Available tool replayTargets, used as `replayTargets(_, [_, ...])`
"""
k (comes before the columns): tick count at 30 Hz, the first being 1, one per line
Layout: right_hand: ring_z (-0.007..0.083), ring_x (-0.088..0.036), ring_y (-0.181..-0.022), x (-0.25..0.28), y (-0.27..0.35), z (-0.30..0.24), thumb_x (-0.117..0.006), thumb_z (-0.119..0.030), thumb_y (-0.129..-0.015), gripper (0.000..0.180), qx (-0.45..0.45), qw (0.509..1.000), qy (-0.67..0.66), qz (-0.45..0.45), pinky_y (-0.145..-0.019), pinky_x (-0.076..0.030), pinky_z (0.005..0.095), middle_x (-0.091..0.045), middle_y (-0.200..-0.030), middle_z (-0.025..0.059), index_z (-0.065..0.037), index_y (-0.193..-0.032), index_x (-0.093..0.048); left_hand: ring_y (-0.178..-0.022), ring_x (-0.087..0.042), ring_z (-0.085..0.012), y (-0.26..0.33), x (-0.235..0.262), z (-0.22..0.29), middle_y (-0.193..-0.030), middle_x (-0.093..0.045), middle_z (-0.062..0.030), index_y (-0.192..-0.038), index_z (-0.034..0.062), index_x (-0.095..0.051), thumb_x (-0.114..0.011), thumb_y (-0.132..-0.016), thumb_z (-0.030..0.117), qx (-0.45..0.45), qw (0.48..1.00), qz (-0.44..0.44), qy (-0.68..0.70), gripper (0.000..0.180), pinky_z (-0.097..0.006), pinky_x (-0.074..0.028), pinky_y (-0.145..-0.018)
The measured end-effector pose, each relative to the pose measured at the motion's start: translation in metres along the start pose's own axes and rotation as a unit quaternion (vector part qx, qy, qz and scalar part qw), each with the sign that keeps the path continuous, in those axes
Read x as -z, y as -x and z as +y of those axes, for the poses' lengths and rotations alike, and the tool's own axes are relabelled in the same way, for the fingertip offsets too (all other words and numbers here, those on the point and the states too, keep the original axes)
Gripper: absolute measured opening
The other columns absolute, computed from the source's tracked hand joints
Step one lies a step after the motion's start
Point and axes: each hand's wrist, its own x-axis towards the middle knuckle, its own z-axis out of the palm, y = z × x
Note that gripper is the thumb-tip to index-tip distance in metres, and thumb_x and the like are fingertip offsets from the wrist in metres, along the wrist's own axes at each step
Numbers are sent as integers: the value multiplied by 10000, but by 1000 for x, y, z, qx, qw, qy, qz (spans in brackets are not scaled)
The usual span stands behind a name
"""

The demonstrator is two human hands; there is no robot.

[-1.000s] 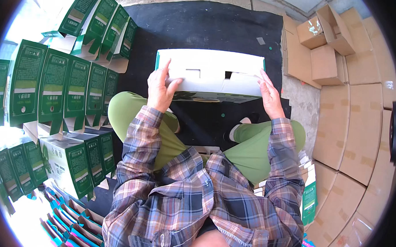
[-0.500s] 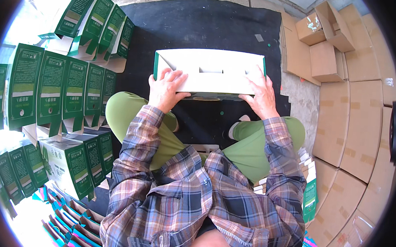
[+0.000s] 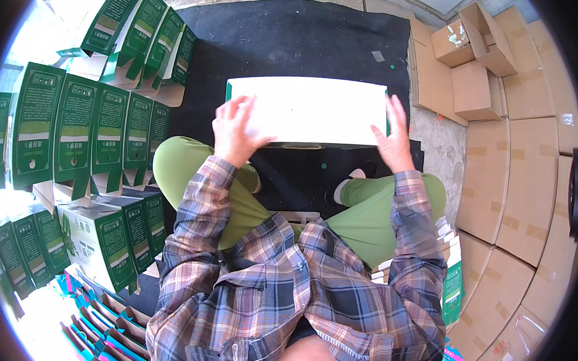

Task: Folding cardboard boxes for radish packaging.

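A wide white carton with green edges [image 3: 314,110] lies in front of me between my knees, an unbroken white face upward. My left hand [image 3: 235,132] is at its left near corner, fingers spread and slightly blurred over the white face. At the carton's right edge is my right hand [image 3: 395,135], thumb and fingers apart, with the thumb close to the near right corner. Neither hand is wrapped round the carton. Its lower sides and whatever is inside are hidden.
Green and white cartons [image 3: 72,132] stand in rows on my left. Below them are colourful folded cartons [image 3: 105,327]. Brown cardboard boxes [image 3: 527,184] line the right side, with small open ones [image 3: 485,41] at the far right. Black sheeting [image 3: 295,39] covers the floor.
The carton's inner fold and slots have gone from sight under a flat white face. My right hand has shifted outward off the face, and my left hand has loosened and moved slightly left.
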Motion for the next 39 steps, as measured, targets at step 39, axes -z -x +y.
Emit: replayTargets(39, [235, -618, -896, -12, 16, 65, -443, -215, -929, 327, -460, 826, -237, -223, -689, -535, 361, -612, -1066, 107, -57, -1206, -513, -962, -545, -193, 14, -51, -78, -1051, -597, -40, -1148, 115, -560, -472, -902, 401, 511, 694, -109, 496, 388, -411, -403, -874])
